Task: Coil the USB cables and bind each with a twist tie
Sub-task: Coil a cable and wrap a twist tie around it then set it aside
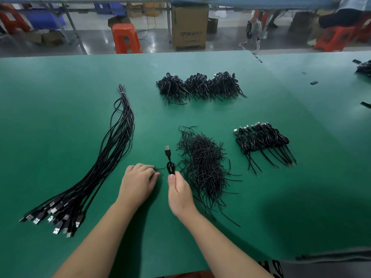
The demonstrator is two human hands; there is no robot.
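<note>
Green matting covers the wide work table [70,81], which fills most of the head view. On its left side lies a long bundle of straight black USB cables [112,149], tied near the far end, with the silver plugs fanned out at the near end. At the far centre sits a heap of coiled, bound black cables [198,86]. At the right, a neat row of finished black coils [263,144] lies with plugs pointing away and tails pointing toward the person. Just right of centre is a loose pile of thin black twist ties [204,169]. Between that pile and the person's left hand [138,182], the right hand [178,189] pinches the near end of one small coiled black USB cable [170,163] between thumb and fingers, with its plug pointing away. The left hand rests knuckles-up on the mat, its fingers curled at a thin black strand beside the coil; whether they grip it cannot be told.
</note>
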